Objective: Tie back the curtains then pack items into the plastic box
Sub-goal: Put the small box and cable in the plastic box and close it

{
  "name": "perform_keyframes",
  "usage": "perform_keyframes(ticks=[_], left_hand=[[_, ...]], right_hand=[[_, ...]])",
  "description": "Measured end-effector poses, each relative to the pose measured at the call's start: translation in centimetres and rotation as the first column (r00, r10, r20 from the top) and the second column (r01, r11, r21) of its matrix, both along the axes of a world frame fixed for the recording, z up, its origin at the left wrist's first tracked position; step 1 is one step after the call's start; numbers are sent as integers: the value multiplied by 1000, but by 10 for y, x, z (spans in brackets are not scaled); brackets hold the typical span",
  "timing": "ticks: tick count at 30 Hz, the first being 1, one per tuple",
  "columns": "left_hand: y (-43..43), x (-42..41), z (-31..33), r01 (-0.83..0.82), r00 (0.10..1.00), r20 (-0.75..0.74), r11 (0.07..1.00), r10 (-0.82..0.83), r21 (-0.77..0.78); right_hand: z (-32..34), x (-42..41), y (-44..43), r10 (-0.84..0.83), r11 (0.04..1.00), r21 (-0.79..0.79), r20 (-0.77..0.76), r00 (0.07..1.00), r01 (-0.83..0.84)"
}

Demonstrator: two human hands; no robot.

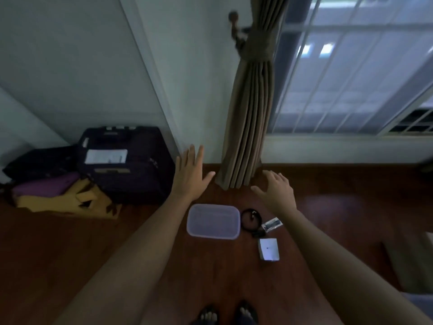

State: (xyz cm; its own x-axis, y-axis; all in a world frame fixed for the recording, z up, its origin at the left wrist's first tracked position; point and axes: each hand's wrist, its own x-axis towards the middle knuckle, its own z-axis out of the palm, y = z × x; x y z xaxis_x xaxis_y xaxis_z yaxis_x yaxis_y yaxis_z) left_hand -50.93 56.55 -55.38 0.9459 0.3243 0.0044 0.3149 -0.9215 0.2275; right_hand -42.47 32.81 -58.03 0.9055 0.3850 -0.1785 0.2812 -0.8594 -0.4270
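A brown curtain (pixel 250 109) hangs gathered beside the window, held by a tie-back (pixel 259 51) hooked to a dark wall holder (pixel 236 26). On the wooden floor below lies a clear plastic box (pixel 213 222), with nothing visible inside. To its right lie a coiled black cable (pixel 251 219), a small clear packet (pixel 271 224) and a white box (pixel 269 249). My left hand (pixel 191 173) is open, fingers spread, left of the curtain's foot. Just right of the curtain's hem hovers my right hand (pixel 276 187), open and empty.
A dark suitcase (pixel 126 163) stands against the wall at left, with dark bags (pixel 39 163), a purple item (pixel 46 185) and torn cardboard (pixel 68 202) beside it. The barred window (pixel 351 73) fills the upper right. My feet (pixel 227 315) show at the bottom edge.
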Motion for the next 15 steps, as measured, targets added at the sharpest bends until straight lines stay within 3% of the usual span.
perform_keyframes(ticks=[9, 15], left_hand=[[35, -29, -353, -113, 988, -120, 989, 101, -96], [59, -29, -536, -173, 980, -118, 981, 161, -91]], right_hand=[[-333, -14, 7, 28, 999, -16, -109, 994, -30], [-514, -7, 16, 70, 997, 26, -107, 992, -68]])
